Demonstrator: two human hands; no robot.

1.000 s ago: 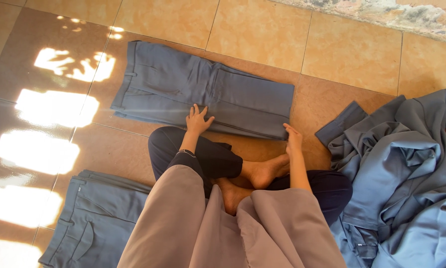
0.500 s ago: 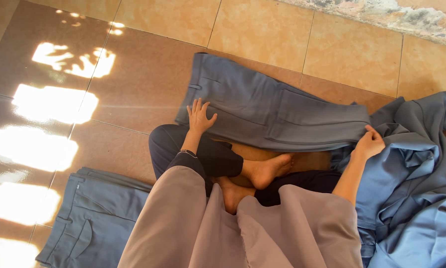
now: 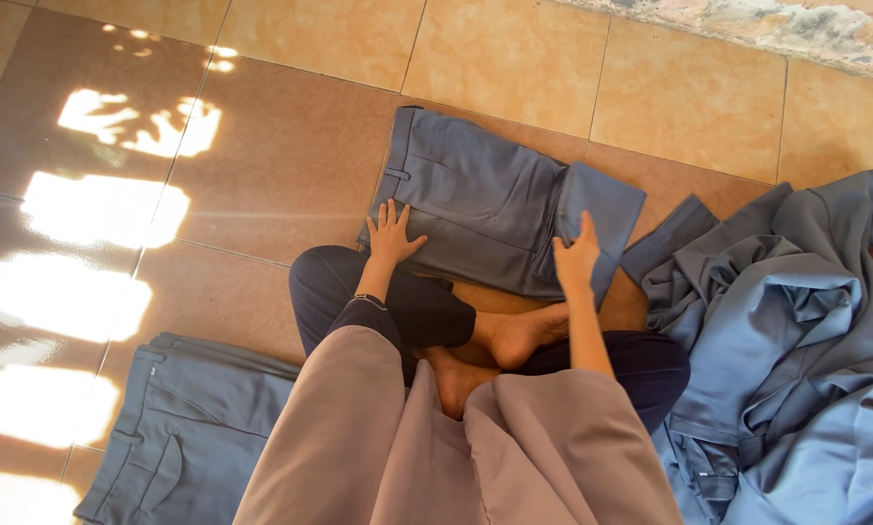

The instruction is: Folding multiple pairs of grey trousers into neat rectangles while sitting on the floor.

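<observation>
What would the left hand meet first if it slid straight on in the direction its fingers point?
The left hand lies flat on the grey-blue trousers, fingers pointing away from the body. Going straight on, it would probably cross more of the trouser cloth near the waistband, then reach the bare floor tiles.
</observation>
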